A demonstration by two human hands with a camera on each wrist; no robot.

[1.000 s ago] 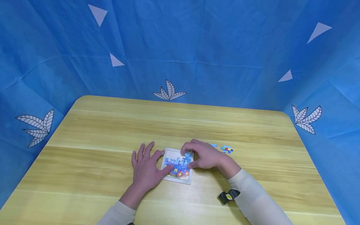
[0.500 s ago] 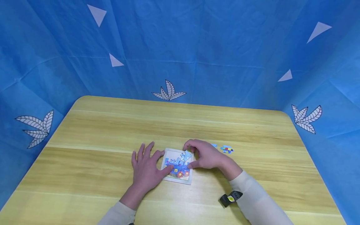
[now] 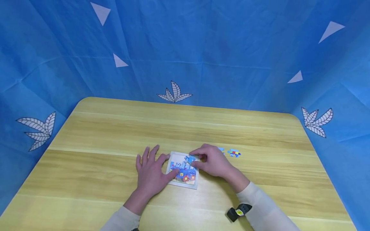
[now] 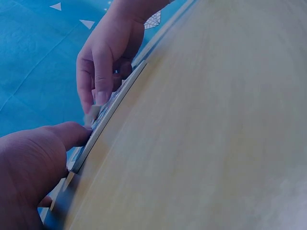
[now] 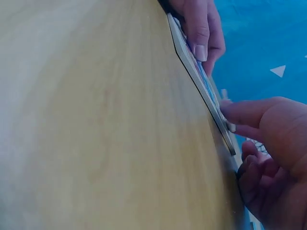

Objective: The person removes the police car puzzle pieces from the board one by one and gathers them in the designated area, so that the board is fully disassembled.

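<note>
A small square jigsaw puzzle board with a pale frame and a cartoon vehicle picture lies flat on the table. My left hand is spread at its left side, the thumb pressing on the picture and the index finger by the upper left corner. Over the upper right part of the board, my right hand pinches a blue puzzle piece between thumb and index finger. That piece stands tilted above the board in the left wrist view. The right hand's other fingers are curled beside the board.
Two loose puzzle pieces lie right of the board: a colourful one and a light blue one partly hidden behind the right hand. A blue patterned cloth hangs behind the wooden table.
The right hand's fingers have drawn closer around the puzzle piece, which has turned and tilted over the board's upper right part. The left hand has stayed in place.
</note>
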